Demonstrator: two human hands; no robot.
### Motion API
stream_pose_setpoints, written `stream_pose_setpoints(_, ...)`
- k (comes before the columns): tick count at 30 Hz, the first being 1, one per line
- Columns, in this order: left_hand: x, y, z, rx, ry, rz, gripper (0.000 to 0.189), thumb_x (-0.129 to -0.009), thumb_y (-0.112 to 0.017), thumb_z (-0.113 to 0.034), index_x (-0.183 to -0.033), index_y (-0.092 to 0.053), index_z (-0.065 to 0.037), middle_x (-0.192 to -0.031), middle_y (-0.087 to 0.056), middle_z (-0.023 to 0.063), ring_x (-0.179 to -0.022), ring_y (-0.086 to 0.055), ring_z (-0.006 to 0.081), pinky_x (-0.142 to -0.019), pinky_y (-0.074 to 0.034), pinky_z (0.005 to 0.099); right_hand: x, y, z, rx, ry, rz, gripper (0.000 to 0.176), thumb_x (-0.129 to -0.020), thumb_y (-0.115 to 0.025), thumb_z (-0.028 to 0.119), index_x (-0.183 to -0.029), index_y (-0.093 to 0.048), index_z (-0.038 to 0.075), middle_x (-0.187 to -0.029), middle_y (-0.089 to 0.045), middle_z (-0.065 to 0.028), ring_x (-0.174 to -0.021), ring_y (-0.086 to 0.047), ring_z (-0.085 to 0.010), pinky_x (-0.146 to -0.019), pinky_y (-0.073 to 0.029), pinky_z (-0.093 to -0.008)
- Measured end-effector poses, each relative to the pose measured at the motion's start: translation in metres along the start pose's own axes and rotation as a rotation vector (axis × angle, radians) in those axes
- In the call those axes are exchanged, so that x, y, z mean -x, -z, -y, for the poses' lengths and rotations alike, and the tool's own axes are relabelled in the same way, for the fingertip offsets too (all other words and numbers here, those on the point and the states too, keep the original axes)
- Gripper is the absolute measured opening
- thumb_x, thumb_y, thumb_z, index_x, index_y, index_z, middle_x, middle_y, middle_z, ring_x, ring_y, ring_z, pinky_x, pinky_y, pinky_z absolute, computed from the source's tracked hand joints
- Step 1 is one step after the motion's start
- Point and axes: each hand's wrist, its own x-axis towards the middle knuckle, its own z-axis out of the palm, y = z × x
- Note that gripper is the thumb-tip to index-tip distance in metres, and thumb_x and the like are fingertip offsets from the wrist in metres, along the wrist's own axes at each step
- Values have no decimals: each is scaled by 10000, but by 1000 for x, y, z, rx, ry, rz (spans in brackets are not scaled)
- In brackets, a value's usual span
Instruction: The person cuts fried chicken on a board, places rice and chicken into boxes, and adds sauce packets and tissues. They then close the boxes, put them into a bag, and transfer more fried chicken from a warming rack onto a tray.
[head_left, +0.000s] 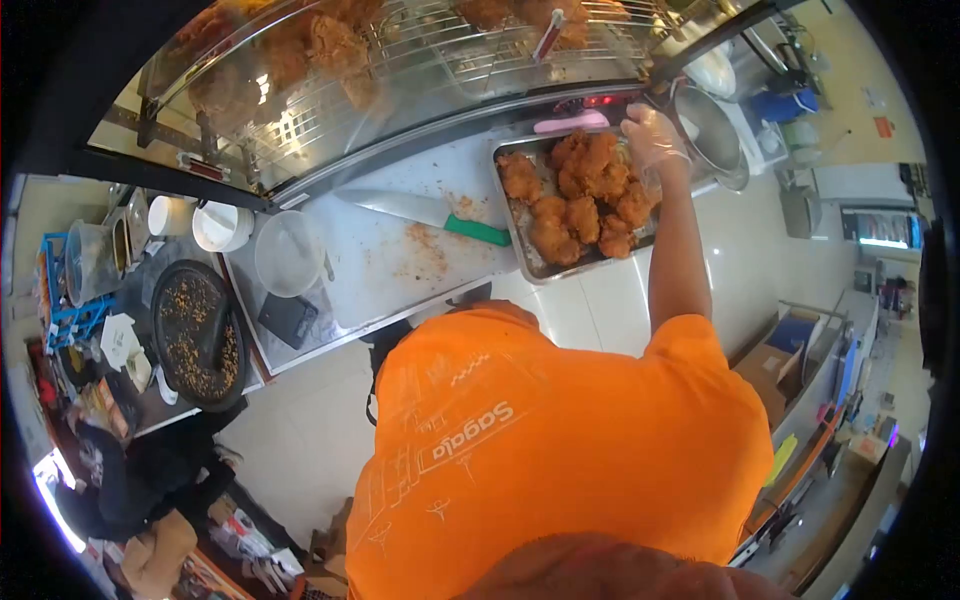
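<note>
My right hand [655,140], in a clear plastic glove, reaches to the far right corner of a metal tray [535,270]. Its fingers are curled together near the lower frame of the glass display case; what they grip, if anything, is hidden. Several pieces of fried chicken [597,165] lie in the tray beside the hand. A pink object [572,122] rests behind the tray. Left of the tray, a knife with a green handle [477,230] lies on a white cutting board [370,270] scattered with crumbs. My left hand does not show.
The glass display case [430,110] runs along the back, with fried chicken on racks. A metal bowl [708,130] stands at the right. On the left are a clear container [288,255], a dark scale-like device [288,318] and a black round tray [212,345] with crumbs.
</note>
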Motion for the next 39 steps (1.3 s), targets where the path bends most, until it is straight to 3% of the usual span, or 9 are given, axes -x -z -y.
stream_pose_setpoints(3,32,-25,1,-15,15,-16,355,-901,-585,-148,-1246,-592,-68,-1161,-653,230,-1098,-618,394,-915,-500,481,-25,-21,0,170,-205,217,402,-912,-634,350,-1114,-689,7,-1111,-689,-211,-1063,-666,-352,-915,-508,-414)
stream_pose_setpoints(6,49,-28,11,-46,-29,-71,362,-903,-587,-147,-1256,-587,-69,-1164,-652,230,-1100,-618,393,-916,-500,481,-41,-46,9,302,-89,412,387,-910,-609,368,-995,-719,6,-1011,-693,-243,-973,-688,-379,-846,-525,-453)
stream_pose_setpoints(12,78,59,-78,-47,72,-339,447,-915,-652,-138,-1343,-533,-99,-1170,-661,187,-1105,-628,346,-940,-502,427,-8,-53,8,161,71,107,369,-881,-661,343,-1093,-675,41,-1024,-702,-213,-980,-679,-385,-834,-529,-449)
stream_pose_setpoints(17,96,95,-129,79,-393,-533,363,-948,-607,-94,-1305,-576,-35,-1174,-650,127,-984,-633,219,-878,-509,338,60,-18,75,-91,195,131,373,-908,-644,349,-1148,-623,64,-1138,-687,-201,-1065,-654,-374,-903,-508,-456)
stream_pose_setpoints(27,100,152,-324,-25,-614,-425,339,-924,-645,-137,-1259,-606,-101,-1085,-670,101,-970,-655,253,-828,-528,360,121,-232,237,-629,480,661,352,-905,-650,292,-1143,-619,35,-1093,-678,-243,-1003,-652,-413,-873,-508,-464)
stream_pose_setpoints(30,89,153,-333,-46,-654,-378,353,-910,-660,-163,-1257,-601,-138,-1056,-661,89,-953,-650,264,-812,-531,368,106,-187,249,-110,553,595,364,-919,-616,285,-1174,-603,26,-1144,-654,-270,-1040,-632,-435,-880,-501,-482)
stream_pose_setpoints(33,71,147,-337,-81,-750,-426,375,-889,-681,-193,-1252,-599,-147,-1044,-653,83,-955,-643,274,-822,-523,379,95,-167,221,11,551,510,366,-909,-611,247,-1212,-585,44,-1127,-653,-278,-1054,-622,-440,-888,-491,-506)
stream_pose_setpoints(35,45,131,-339,-134,-861,-497,479,-837,-737,-285,-1264,-588,-131,-1064,-634,95,-1003,-616,293,-869,-496,415,79,-220,177,15,376,641,377,-892,-616,224,-1220,-574,42,-1124,-647,-288,-1058,-620,-451,-897,-486,-517)
stream_pose_setpoints(39,20,96,-374,-323,-866,-558,614,-767,-783,-353,-1276,-565,-88,-1167,-593,129,-1124,-552,325,-921,-453,453,110,-235,192,191,586,510,333,-890,-574,170,-1171,-542,-6,-1091,-646,-317,-1030,-620,-494,-882,-492,-543)
